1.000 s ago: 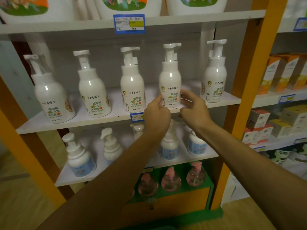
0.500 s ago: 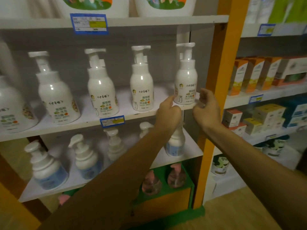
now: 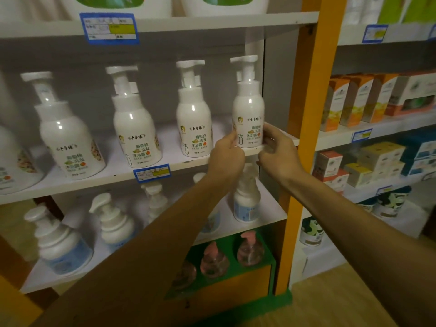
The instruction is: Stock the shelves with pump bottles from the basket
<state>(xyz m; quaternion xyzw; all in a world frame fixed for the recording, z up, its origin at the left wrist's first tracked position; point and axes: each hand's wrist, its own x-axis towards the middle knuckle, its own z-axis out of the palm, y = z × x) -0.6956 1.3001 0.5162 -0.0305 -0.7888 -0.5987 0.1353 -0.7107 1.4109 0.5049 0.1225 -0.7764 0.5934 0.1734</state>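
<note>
While my left hand (image 3: pixel 226 154) and right hand (image 3: pixel 278 152) pinched the rightmost pump bottle (image 3: pixel 248 114) at its base, I was squaring it; release seemed due next.

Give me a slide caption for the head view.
Both hands hold the rightmost white pump bottle on the middle shelf.
</note>
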